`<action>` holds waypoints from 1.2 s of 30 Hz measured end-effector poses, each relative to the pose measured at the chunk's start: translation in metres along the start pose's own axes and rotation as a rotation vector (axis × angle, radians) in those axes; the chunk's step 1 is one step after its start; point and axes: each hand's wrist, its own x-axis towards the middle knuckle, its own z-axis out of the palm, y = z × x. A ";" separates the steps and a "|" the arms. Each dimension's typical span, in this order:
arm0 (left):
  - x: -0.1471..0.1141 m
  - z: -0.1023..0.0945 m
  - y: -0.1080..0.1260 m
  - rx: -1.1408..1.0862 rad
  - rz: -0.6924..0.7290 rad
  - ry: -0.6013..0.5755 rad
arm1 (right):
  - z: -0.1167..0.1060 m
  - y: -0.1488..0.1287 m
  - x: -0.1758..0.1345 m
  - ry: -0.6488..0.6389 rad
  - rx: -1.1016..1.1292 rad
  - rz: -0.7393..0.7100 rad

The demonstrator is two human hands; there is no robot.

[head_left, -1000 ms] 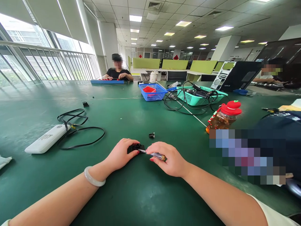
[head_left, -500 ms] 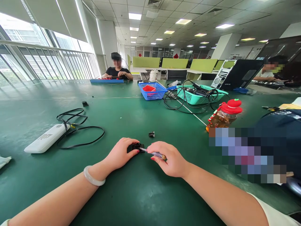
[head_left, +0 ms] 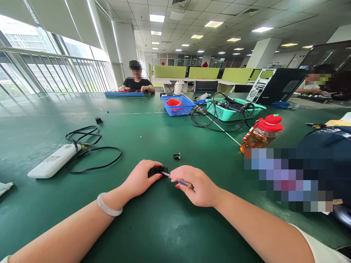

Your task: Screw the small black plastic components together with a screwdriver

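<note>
So left hand (head_left: 140, 178) is pinching a black part (head_left: 159, 170) on the desk (head_left: 153, 230). Right hand (head_left: 197, 185) is gripping a screwdriver (head_left: 184, 182), pointing at it.

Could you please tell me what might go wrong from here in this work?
The slim metal-shafted tool with a clear handle, in the right hand, might slip off the small black blocky part and poke the left hand holding it. The separate small black piece just beyond could be knocked away.
</note>
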 end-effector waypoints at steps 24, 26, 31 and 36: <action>0.000 0.000 0.000 -0.007 -0.004 0.004 | -0.002 -0.002 0.001 0.086 -0.069 -0.081; -0.001 0.001 -0.001 -0.009 -0.005 0.006 | -0.002 -0.002 0.002 0.128 -0.104 -0.094; -0.001 0.001 -0.002 -0.006 -0.009 0.002 | -0.004 0.000 0.002 0.068 -0.108 -0.058; -0.001 0.001 -0.001 -0.004 -0.004 0.008 | -0.005 -0.001 0.003 -0.021 -0.093 -0.083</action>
